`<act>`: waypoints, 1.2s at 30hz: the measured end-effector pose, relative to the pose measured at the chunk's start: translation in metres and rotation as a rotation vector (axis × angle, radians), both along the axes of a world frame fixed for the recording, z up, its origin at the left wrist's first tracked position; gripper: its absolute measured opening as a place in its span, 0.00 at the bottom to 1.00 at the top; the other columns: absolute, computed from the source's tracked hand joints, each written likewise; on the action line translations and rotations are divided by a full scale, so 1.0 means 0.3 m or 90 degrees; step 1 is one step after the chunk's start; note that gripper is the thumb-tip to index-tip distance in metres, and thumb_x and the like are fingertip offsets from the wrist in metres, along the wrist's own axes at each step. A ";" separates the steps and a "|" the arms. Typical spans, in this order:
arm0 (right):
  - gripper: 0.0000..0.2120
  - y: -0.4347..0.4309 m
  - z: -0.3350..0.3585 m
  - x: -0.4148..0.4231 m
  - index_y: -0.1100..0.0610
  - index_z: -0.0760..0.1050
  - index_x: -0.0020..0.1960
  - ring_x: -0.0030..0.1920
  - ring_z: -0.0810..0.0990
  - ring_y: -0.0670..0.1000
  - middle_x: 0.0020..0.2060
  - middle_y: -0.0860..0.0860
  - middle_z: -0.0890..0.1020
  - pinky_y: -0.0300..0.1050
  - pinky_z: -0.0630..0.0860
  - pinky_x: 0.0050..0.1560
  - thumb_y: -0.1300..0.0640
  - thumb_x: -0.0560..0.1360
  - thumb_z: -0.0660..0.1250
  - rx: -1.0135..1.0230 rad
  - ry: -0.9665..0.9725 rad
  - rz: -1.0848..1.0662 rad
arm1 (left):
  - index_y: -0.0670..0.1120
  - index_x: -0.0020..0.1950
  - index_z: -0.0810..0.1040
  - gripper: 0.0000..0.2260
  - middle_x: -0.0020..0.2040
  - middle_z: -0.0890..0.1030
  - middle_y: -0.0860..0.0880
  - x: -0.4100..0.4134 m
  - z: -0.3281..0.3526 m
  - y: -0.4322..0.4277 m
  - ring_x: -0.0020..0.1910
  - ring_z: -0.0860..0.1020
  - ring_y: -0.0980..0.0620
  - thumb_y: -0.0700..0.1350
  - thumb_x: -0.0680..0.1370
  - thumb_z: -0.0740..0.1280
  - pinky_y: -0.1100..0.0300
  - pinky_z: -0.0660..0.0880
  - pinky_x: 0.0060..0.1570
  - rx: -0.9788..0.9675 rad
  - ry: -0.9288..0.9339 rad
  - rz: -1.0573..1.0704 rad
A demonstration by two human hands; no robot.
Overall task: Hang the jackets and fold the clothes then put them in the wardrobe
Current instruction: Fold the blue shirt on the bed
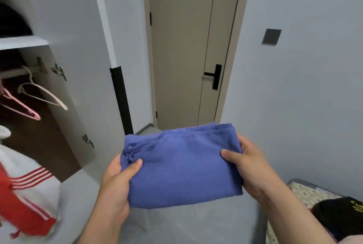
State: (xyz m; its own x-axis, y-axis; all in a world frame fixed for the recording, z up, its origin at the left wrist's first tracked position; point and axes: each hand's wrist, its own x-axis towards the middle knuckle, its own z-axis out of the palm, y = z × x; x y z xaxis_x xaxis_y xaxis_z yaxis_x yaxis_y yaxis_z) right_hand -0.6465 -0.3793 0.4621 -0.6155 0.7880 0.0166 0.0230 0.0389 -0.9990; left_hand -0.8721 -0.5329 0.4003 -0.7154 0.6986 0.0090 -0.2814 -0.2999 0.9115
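Folded blue garment (182,165) held before the open wardrobe (59,51).
Left hand (115,185) and right hand (249,165) each pinch an edge; wardrobe holds hangers (45,94).

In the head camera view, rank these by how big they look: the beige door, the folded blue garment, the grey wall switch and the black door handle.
1. beige door
2. folded blue garment, enlarged by being nearest the camera
3. grey wall switch and black door handle: too alike to rank
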 end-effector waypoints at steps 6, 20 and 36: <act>0.20 0.025 0.129 -0.316 0.44 0.80 0.58 0.53 0.85 0.54 0.53 0.49 0.86 0.50 0.80 0.49 0.63 0.71 0.64 0.052 0.081 0.113 | 0.48 0.55 0.83 0.13 0.55 0.85 0.45 -0.226 0.175 -0.100 0.52 0.84 0.48 0.34 0.77 0.66 0.61 0.81 0.43 0.030 0.128 0.144; 0.29 -0.169 0.376 -1.228 0.39 0.81 0.56 0.51 0.84 0.41 0.50 0.40 0.86 0.30 0.76 0.43 0.72 0.75 0.59 0.155 0.246 0.460 | 0.52 0.53 0.84 0.15 0.53 0.86 0.48 -0.730 0.491 -0.510 0.50 0.84 0.50 0.34 0.78 0.66 0.57 0.81 0.46 -0.019 0.283 0.576; 0.24 -0.612 0.513 -2.125 0.38 0.79 0.57 0.49 0.84 0.42 0.50 0.40 0.85 0.45 0.75 0.46 0.67 0.75 0.64 0.213 0.277 0.517 | 0.49 0.56 0.82 0.13 0.53 0.86 0.48 -1.410 0.567 -0.976 0.51 0.84 0.48 0.34 0.78 0.66 0.55 0.79 0.46 -0.003 0.307 0.768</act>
State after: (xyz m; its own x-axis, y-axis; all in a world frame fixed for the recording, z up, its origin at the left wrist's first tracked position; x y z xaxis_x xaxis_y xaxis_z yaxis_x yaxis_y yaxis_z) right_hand -1.2839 -0.5629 0.6159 -0.8559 0.0404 0.5156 -0.5035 0.1627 -0.8485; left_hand -1.2950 -0.8259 0.5704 -0.8146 -0.3789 0.4391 0.5164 -0.1291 0.8466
